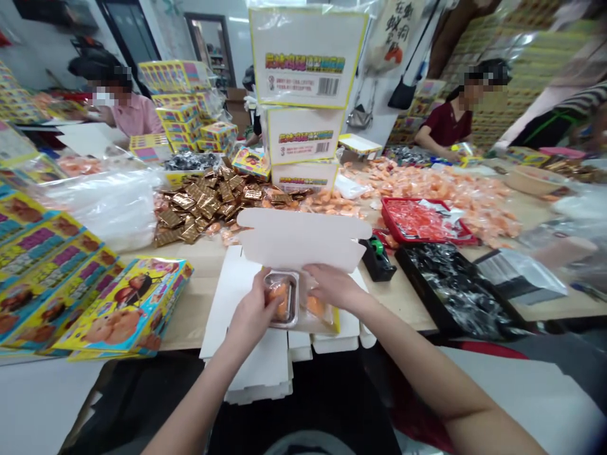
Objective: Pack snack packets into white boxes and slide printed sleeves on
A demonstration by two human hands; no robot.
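An open box (303,237) with a raised white lid stands on a stack of flat white cartons (258,354). Inside it, on the left, is a clear plastic tray (290,303) with an orange item in it. My left hand (256,309) has its thumb over this tray and its fingers at the tray's left edge. A bagged orange item (315,306) lies in the right part of the box. Over its upper edge, my right hand (332,287) rests with fingers bent and partly spread; whether it grips the bag is unclear.
Gold packets (199,202) are heaped behind. Colourful boxes (128,303) stand at left, white cartons (303,69) at back. On the right are a tape dispenser (378,259), red tray (386,221) and black tray (427,297). Two people sit across the table; another person's striped sleeve shows far right.
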